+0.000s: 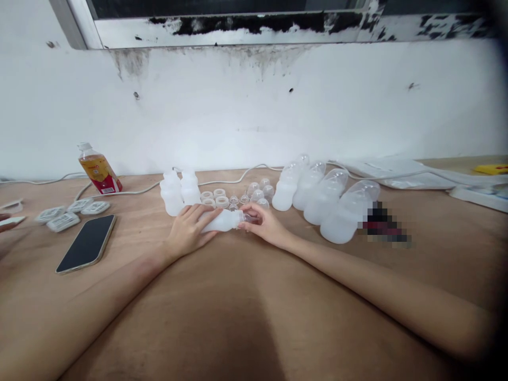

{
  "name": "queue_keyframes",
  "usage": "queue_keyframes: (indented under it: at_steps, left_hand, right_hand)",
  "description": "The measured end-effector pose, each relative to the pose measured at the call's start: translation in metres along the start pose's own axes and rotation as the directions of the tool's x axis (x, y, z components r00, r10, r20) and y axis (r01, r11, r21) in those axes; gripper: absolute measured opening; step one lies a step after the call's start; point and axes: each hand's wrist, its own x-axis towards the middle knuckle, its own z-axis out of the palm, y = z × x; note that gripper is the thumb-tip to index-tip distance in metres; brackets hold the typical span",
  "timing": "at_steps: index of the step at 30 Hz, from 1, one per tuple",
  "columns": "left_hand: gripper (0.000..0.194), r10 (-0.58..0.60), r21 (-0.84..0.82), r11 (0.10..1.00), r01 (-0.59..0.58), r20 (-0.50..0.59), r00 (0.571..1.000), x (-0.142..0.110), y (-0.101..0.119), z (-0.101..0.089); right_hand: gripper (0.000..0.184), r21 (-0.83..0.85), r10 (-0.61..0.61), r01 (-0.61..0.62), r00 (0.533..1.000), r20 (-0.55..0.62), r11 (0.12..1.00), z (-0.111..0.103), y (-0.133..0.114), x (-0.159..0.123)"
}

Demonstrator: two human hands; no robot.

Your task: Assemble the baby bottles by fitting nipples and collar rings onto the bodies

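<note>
A milky white baby bottle (224, 220) lies on its side between my hands, its neck pointing right. My left hand (189, 227) is wrapped round its body. At the neck, my right hand (262, 225) closes its fingers on a clear bottle nipple (249, 217), which touches the bottle's mouth. Just behind are several white collar rings (221, 201), small clear nipples (234, 200) and clear dome caps (257, 196). Two bottles without caps (172, 196) stand left of the rings. On the right stands a row of bottles with clear caps (339, 219).
A smartphone (88, 243), several small white plastic cases (63, 221) and a drink bottle (101, 169) are on the left. Another person's hand (5, 223) shows at the left edge. A white cable (234, 179) runs along the wall. Plastic bags (391, 173) lie back right.
</note>
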Motion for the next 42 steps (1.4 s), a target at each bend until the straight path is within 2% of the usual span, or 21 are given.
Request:
queue_keyframes:
  at_steps: [3,7,10,14,17,22,25,28,32,35,37,39,42]
  left_hand:
    - [0.041,0.024,0.019,1.000,-0.024,0.003,1.000,0.000,0.002,0.000]
    - [0.042,0.011,-0.006,1.000,-0.011,0.010,1.000,0.000,0.003,0.001]
    - [0.044,-0.042,-0.046,0.998,0.042,0.003,0.999,0.001,0.002,0.004]
    - [0.046,-0.105,-0.106,0.989,0.105,0.001,0.994,0.001,0.002,0.005]
    - [0.047,-0.127,-0.127,0.984,0.126,0.004,0.992,0.000,0.001,0.006]
    - [0.045,-0.085,-0.103,0.991,0.084,-0.006,0.996,-0.001,0.000,0.006]
    - [0.045,-0.067,-0.089,0.994,0.067,0.003,0.998,-0.001,0.000,0.006]
    - [0.045,-0.094,-0.098,0.991,0.095,0.020,0.995,-0.001,0.001,0.006]
    - [0.047,-0.130,-0.139,0.981,0.134,0.040,0.991,0.000,0.001,0.007]
    - [0.048,-0.137,-0.144,0.979,0.142,0.046,0.990,0.000,0.001,0.006]
    - [0.047,-0.111,-0.117,0.986,0.114,0.030,0.993,0.000,0.002,0.005]
    - [0.045,-0.054,-0.072,0.996,0.054,0.007,0.999,-0.001,0.003,0.004]
    - [0.043,0.035,-0.016,0.999,-0.035,0.018,0.999,-0.001,0.004,0.003]
  right_hand:
    - [0.021,-0.096,0.050,-0.050,0.999,0.000,0.994,0.001,-0.002,0.000]
    - [0.034,-0.202,0.062,-0.059,0.998,0.006,0.977,0.001,-0.006,0.000]
    - [0.023,-0.114,0.004,-0.007,1.000,-0.029,0.993,0.002,-0.009,-0.002]
    - [0.045,0.015,-0.092,0.092,0.996,-0.008,0.996,0.003,-0.009,-0.005]
    - [0.039,0.001,-0.106,0.106,0.994,-0.009,0.994,0.004,-0.007,-0.005]
    - [0.027,-0.029,-0.011,0.010,0.999,-0.046,1.000,0.003,-0.001,0.000]
    - [0.019,-0.063,0.061,-0.061,0.998,-0.001,0.996,0.002,0.003,0.002]
    - [0.021,-0.106,0.088,-0.087,0.996,0.005,0.991,0.002,0.002,0.002]
    - [0.041,-0.124,-0.055,0.049,0.997,-0.044,0.991,0.004,-0.004,0.000]
    - [0.039,-0.149,-0.120,0.117,0.993,-0.012,0.982,0.004,-0.006,-0.001]
    - [0.032,-0.165,-0.070,0.065,0.997,-0.025,0.984,0.004,-0.005,0.000]
    - [0.025,-0.164,0.029,-0.029,1.000,-0.006,0.986,0.003,-0.002,0.001]
    - [0.038,-0.174,0.158,-0.141,0.983,0.090,0.975,0.002,0.002,0.002]
